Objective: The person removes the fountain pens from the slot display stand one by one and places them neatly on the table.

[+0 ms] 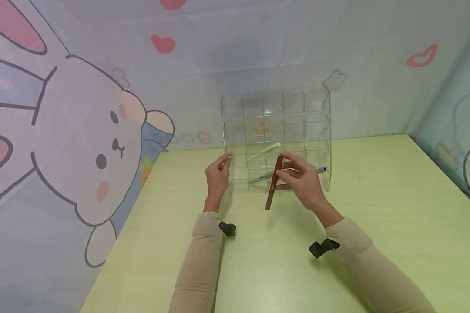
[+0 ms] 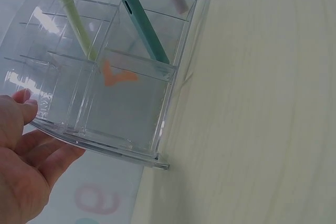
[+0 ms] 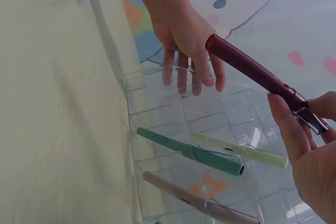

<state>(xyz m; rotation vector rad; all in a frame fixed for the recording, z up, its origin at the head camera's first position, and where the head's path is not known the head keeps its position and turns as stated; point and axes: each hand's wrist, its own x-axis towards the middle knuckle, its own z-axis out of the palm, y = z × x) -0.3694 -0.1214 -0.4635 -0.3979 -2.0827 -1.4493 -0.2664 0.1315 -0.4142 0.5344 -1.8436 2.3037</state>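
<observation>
A clear, multi-compartment display rack (image 1: pixel 330 134) stands upright on the table. My left hand (image 1: pixel 217 176) grips its left side panel, thumb on one face and fingers on the other. In front of the rack, my right hand (image 1: pixel 303 180) pinches a dark red pen (image 1: pixel 274 184) with a metal clip, held tilted and clear of the compartments. A pale green pen (image 1: pixel 263 151) leans in a middle tier. Lower down sit a teal pen (image 1: pixel 260 178) and a blue pen (image 1: pixel 322 170). A pinkish pen (image 3: pixel 181 195) shows in the right wrist view; my right hand hides it in the head view.
The light green-yellow table (image 1: pixel 387 208) extends to both sides and in front of the rack. Directly behind it hangs a printed cloth backdrop (image 1: pixel 250 48) with a large rabbit at left. Each sleeve carries a small black wrist camera (image 1: pixel 228 229).
</observation>
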